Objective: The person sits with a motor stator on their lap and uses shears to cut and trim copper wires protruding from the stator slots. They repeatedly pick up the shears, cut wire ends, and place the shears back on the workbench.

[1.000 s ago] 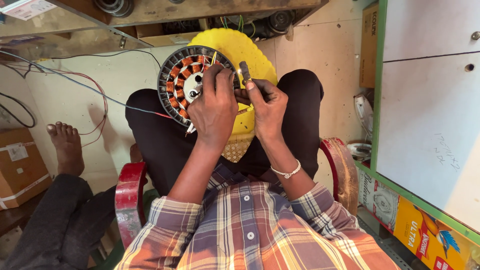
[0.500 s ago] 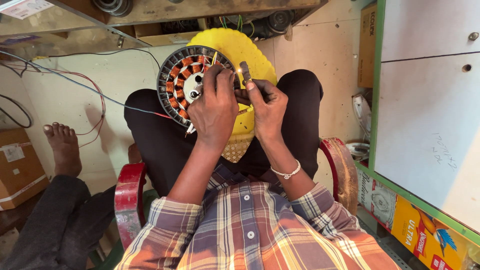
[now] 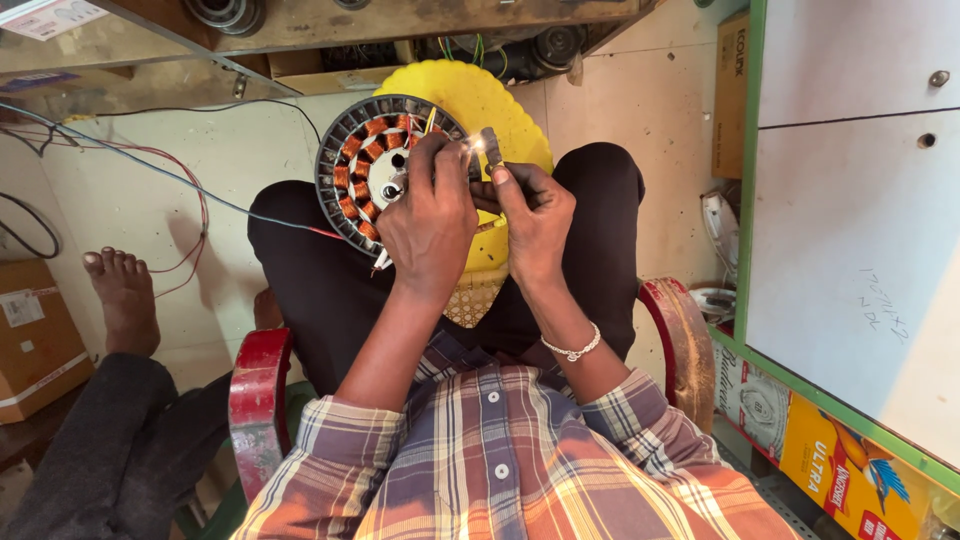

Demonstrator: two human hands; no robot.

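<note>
Our left hand (image 3: 432,225) covering part of the round copper-wound motor stator (image 3: 375,170) on our lap, grip clenched on it, our right hand (image 3: 535,210) pinching a small metal tool (image 3: 491,146), tip hard to make out, yellow plastic disc (image 3: 500,110) behind, another person's bare foot (image 3: 122,295) at left.

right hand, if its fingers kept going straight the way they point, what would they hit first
The right hand points up and slightly left, its fingertips pinching a small metal tool. Straight on, it would probably meet the round yellow plastic piece behind the motor stator, though depth is unclear.
</note>
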